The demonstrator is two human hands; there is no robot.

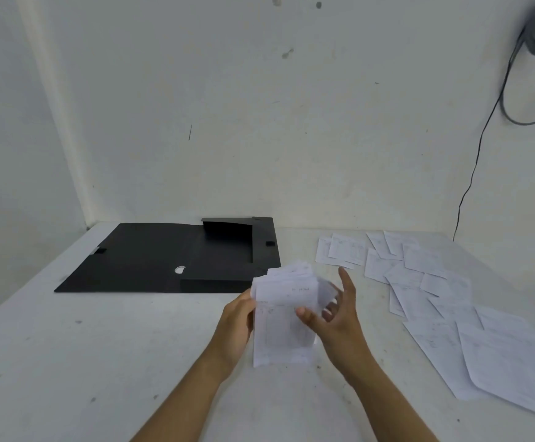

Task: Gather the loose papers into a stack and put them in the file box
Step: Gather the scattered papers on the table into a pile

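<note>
A black file box [177,258] lies opened flat at the back left of the white table, its shallow tray part on the right. In front of it I hold a small stack of white papers [283,317] upright above the table. My left hand [236,325] grips the stack's left edge. My right hand [336,314] is at the stack's right side, thumb on the front sheet, fingers spread behind. Several loose printed sheets [445,298] lie scattered and overlapping on the right side of the table.
The white table [100,362] meets plain walls at the back and left. A black cable [480,148] hangs down the wall at the right, with coiled grey cable above it. The loose sheets reach the table's right edge.
</note>
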